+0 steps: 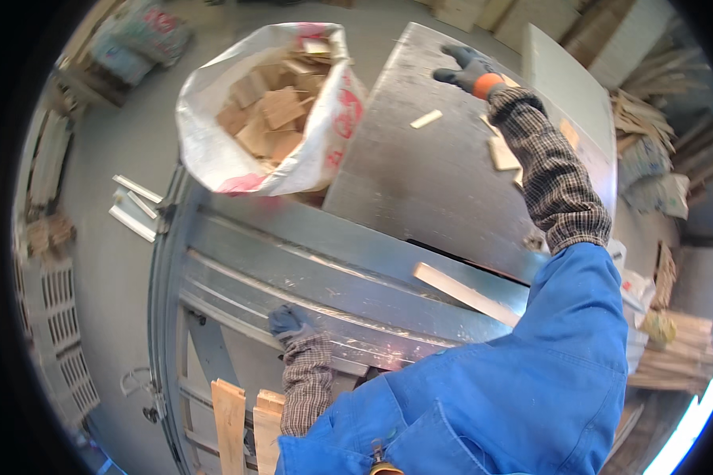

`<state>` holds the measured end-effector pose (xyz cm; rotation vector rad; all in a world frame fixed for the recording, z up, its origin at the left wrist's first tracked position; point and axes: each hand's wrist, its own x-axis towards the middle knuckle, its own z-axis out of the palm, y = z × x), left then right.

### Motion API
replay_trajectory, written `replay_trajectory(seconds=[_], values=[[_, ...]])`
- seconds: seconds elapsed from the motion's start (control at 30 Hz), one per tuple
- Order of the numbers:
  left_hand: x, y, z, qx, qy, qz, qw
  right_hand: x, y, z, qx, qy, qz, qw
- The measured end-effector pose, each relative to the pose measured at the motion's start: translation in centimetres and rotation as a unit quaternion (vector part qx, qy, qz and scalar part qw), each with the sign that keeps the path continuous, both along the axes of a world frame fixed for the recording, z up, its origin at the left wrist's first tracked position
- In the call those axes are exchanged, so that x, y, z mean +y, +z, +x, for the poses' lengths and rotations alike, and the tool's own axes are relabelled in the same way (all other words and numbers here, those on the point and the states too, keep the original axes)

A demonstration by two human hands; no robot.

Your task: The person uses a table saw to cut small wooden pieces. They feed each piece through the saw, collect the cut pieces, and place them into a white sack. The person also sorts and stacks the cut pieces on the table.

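My right hand (469, 71), in a grey glove with an orange cuff, reaches over the far part of a metal saw table (420, 182). Its thumb and fingers are apart, with nothing between them. A small pale wood strip (426, 119) lies on the table nearer to me, and pale wood offcuts (502, 153) sit beside my right forearm. My left hand (290, 321), also gloved, rests on the ridged metal sliding part (253, 273); its fingers are too blurred to make out. Between my arms, a longer wood strip (463, 293) lies on the metal.
An open white sack (198, 119) filled with wood offcuts (281, 107) stands against the table's left side. Boards (228, 419) stand upright near my left forearm. White strips (135, 222) lie to the left. Stacked timber (673, 348) and bags (659, 194) line the right side.
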<state>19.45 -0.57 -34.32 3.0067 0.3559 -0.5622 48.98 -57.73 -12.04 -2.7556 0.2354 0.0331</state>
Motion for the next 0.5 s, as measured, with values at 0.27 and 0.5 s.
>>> replay_trajectory(seconds=[0.27, 0.5], values=[[-0.7, -1.3, -0.6, -0.047, -0.093, 0.236, 0.966, -21.8, -1.0, -22.6, 0.241, -0.205, -0.104, 0.943], [-4.4, 5.1, 1.9, 0.200, -0.049, 0.205, 0.957, -15.5, -5.9, -28.2, 0.242, -0.102, -0.206, 0.943]])
